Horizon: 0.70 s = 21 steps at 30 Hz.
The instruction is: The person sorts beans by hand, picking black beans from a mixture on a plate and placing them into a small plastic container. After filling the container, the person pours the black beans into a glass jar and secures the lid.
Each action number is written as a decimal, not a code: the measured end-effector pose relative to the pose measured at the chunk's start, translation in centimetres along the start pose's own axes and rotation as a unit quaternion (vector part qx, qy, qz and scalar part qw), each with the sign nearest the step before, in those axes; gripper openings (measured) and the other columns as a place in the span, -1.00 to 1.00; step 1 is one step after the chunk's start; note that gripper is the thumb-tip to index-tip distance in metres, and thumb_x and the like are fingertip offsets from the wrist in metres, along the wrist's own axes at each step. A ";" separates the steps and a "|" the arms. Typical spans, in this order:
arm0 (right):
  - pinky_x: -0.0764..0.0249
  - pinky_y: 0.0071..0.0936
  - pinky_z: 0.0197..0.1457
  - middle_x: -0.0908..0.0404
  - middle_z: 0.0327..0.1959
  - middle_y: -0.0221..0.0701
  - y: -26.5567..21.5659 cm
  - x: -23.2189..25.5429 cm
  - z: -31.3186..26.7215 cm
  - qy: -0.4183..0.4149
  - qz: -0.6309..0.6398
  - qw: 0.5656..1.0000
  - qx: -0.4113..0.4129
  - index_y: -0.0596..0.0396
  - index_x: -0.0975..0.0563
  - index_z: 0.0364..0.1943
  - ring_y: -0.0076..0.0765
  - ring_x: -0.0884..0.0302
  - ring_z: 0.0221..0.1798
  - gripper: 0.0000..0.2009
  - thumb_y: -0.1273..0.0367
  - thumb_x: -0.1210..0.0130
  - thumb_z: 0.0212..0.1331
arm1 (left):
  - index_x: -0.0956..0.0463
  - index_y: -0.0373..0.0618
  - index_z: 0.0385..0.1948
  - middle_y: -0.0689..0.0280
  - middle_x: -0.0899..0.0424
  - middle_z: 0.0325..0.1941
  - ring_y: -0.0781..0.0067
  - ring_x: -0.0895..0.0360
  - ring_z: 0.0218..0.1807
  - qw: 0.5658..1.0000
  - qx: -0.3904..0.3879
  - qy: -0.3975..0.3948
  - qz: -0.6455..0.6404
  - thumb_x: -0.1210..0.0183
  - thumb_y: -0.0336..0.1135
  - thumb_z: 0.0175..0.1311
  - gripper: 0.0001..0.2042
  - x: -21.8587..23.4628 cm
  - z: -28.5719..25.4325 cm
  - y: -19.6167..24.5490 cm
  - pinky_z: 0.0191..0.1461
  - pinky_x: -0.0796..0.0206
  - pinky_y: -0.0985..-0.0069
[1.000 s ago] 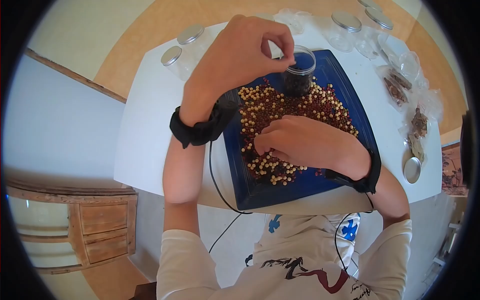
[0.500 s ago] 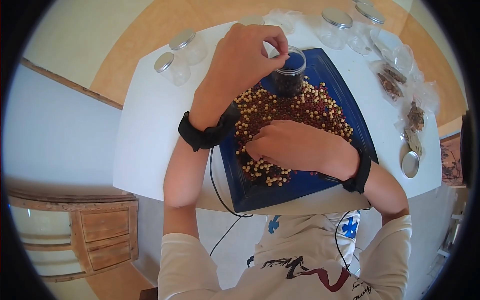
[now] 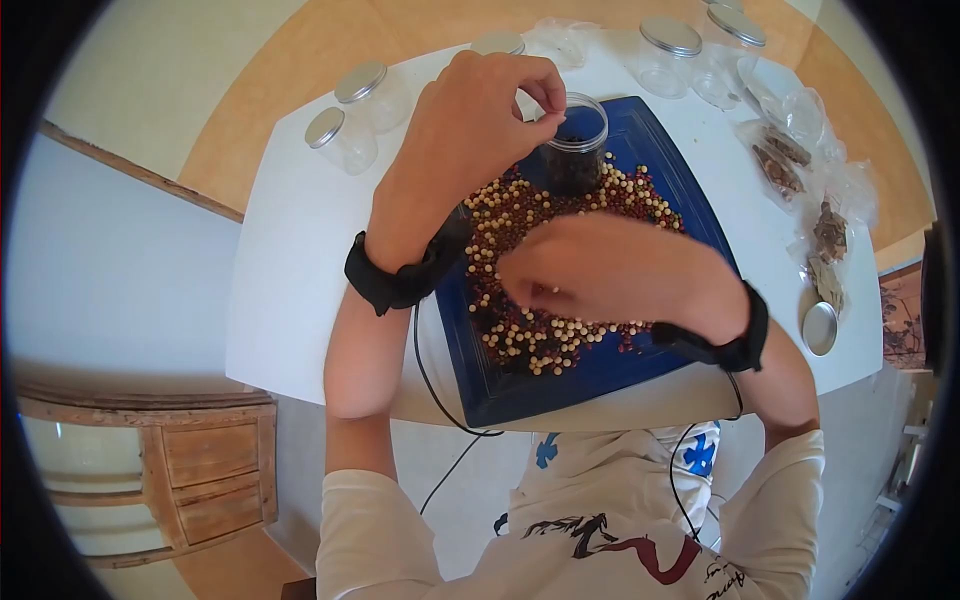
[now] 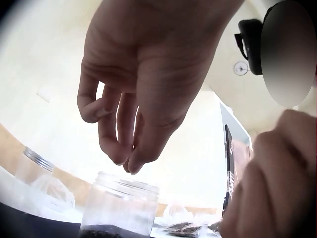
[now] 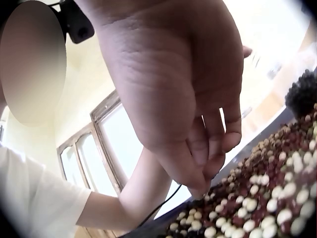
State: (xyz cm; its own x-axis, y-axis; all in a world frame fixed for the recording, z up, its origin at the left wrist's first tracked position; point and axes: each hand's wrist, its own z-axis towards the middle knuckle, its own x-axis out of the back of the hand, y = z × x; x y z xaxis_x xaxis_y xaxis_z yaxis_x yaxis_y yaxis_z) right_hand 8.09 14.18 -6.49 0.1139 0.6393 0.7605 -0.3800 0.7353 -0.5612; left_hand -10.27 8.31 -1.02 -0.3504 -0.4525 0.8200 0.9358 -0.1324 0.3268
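Observation:
My left hand (image 3: pixel 470 125) hangs beside and over the rim of a clear open jar (image 3: pixel 580 150) partly filled with dark beans. In the left wrist view its thumb and fingertips meet just above the jar's mouth (image 4: pixel 130 186). My right hand (image 3: pixel 620 270), slightly blurred, is over mixed beans (image 3: pixel 560 345) on a blue tray (image 3: pixel 690 190). Its thumb and bent fingers come together close to the beans (image 5: pixel 247 203) in the right wrist view. Whether a bean sits between the fingertips of either hand I cannot tell.
Lidded clear jars (image 3: pixel 345 140) stand at the table's back left and more (image 3: pixel 668 60) at the back right. Plastic bags with dried brown pieces (image 3: pixel 785 160) lie along the right side, near a loose silver lid (image 3: pixel 820 328). A black cable (image 3: pixel 420 370) runs down from the left wrist.
My right hand has dipped left over the beans, then moved up and back to the right. The left hand stays by the jar rim, fingertips still together. The view has shifted slightly.

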 end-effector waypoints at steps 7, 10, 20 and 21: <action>-0.54 -0.14 -0.23 -0.69 -0.42 -0.23 1.7 7.2 -0.2 0.203 -0.109 0.971 -0.067 0.06 -0.60 -0.28 0.04 -0.69 -0.32 -0.94 0.50 -0.26 0.23 | -0.72 -0.15 -0.29 0.30 -0.78 -0.37 0.42 -0.67 -0.39 0.998 -0.044 -0.037 0.010 -0.43 -0.38 0.17 -0.87 2.0 -1.0 -0.1 -0.27 -0.48 0.48; -0.52 -0.12 -0.22 -0.68 -0.41 -0.21 3.2 7.6 -0.6 0.230 -0.187 0.947 -0.124 0.07 -0.58 -0.27 0.08 -0.67 -0.30 -0.93 0.51 -0.25 0.24 | -0.71 -0.17 -0.33 0.30 -0.78 -0.38 0.40 -0.69 -0.36 0.987 0.011 -0.162 -0.005 -0.43 -0.39 0.14 -0.88 2.1 -1.6 0.0 -0.26 -0.50 0.44; -0.47 -0.24 -0.24 -0.69 -0.37 -0.29 4.3 7.6 -1.1 0.232 -0.210 0.938 -0.146 0.08 -0.61 -0.21 -0.12 -0.59 -0.34 -0.91 0.52 -0.27 0.25 | -0.74 -0.03 -0.53 0.28 -0.79 -0.43 0.19 -0.75 -0.33 0.905 0.084 -0.417 -0.011 -0.49 -0.45 -0.34 -0.78 -0.1 -2.8 0.1 -0.34 -0.50 0.31; -0.44 -0.37 -0.28 -0.72 -0.35 -0.39 4.1 7.7 -1.1 0.221 -0.195 0.943 -0.152 0.08 -0.64 -0.19 -0.32 -0.53 -0.40 -0.90 0.53 -0.30 0.27 | -0.75 -0.07 -0.49 0.31 -0.80 -0.46 0.25 -0.76 -0.33 0.888 0.086 -0.451 0.009 -0.49 -0.44 -0.30 -0.78 -0.1 -2.5 0.5 -0.33 -0.51 0.35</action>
State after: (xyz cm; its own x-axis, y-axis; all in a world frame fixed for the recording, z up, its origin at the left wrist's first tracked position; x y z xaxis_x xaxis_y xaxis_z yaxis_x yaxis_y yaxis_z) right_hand 8.41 22.35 -3.30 0.5879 0.2877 0.7561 0.0442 0.9218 -0.3851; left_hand -9.63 6.05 -2.14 -0.2972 0.4487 0.8428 0.9489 0.0404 0.3130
